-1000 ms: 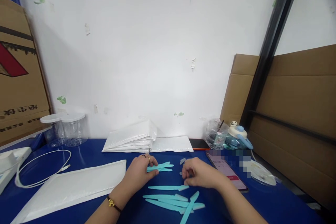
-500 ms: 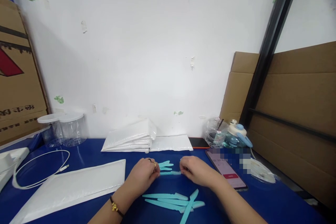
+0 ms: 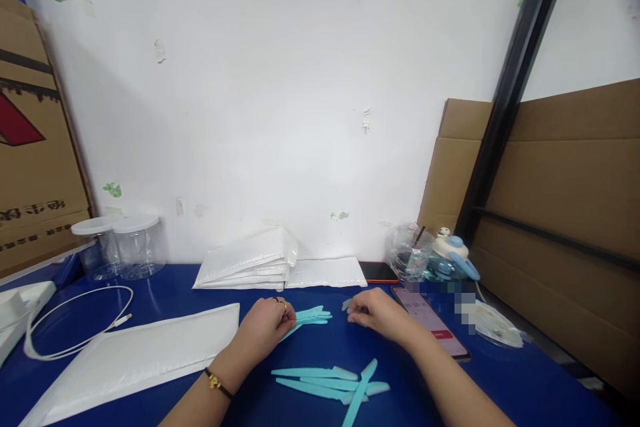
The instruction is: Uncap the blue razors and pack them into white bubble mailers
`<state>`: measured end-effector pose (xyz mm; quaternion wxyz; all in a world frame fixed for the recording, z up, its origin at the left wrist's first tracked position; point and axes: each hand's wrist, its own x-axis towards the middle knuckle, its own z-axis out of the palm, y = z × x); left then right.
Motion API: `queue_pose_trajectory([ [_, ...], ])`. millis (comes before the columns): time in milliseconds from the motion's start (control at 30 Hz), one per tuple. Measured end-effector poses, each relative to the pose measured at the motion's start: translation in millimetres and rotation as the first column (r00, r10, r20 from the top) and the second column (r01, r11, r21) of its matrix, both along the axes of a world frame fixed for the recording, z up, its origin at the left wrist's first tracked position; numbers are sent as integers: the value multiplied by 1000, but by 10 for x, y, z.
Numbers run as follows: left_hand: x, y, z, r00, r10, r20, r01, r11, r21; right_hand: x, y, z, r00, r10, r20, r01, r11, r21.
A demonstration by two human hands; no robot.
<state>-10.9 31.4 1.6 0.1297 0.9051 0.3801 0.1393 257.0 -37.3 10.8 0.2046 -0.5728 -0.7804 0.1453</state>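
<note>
Closed fingers of my left hand [image 3: 266,325] pinch a turquoise razor-like stick [image 3: 289,333] beside a small bunch of similar turquoise sticks [image 3: 314,315]; the hand hides part of them. To the right, my right hand [image 3: 374,312] is pinched on a small translucent cap [image 3: 346,305] that pokes out past its fingertips. Nearer the front edge lies a loose group of several turquoise sticks [image 3: 315,372] with pale translucent ends, one lying across the others.
A white padded envelope [image 3: 150,350] and a white cable [image 3: 77,353] lie at left. Behind are clear jars [image 3: 140,250], stacked white envelopes [image 3: 245,260] and a dark phone [image 3: 379,272]. At right are a lit phone [image 3: 433,327], a plastic cup [image 3: 410,257] and a blue-lidded bottle [image 3: 450,257].
The stick between my hands is now only at my left hand, which has moved slightly left. My right hand has shifted a little up and right, and a translucent cap shows at its fingertips.
</note>
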Motion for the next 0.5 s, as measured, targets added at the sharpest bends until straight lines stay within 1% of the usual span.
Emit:
queue_pose_trajectory([
  [67,-8,10,2,1000,26,15,-26,1000,10,49,-22,52,1000,-27,-11,28,998,54],
  [133,10,-42,29,997,32,67,-33,999,15,55,-80,137,999,17,-37,-15,998,59],
  [200,45,-144,67,994,-11,108,13,1000,-12,40,-154,222,991,108,-77,-110,994,-21],
  [267,82,-261,93,991,-85,103,92,993,-71,12,-216,272,978,188,-93,-198,973,-120],
  [367,121,-381,77,985,-162,62,170,974,-148,-66,-249,255,973,221,-75,-231,954,-192],
  [433,136,-400,37,984,-173,31,176,968,-180,-143,-240,204,974,219,-50,-225,950,-217],
  [500,146,-387,-2,989,-147,13,147,971,-190,-225,-224,147,974,226,-18,-224,946,-234],
])
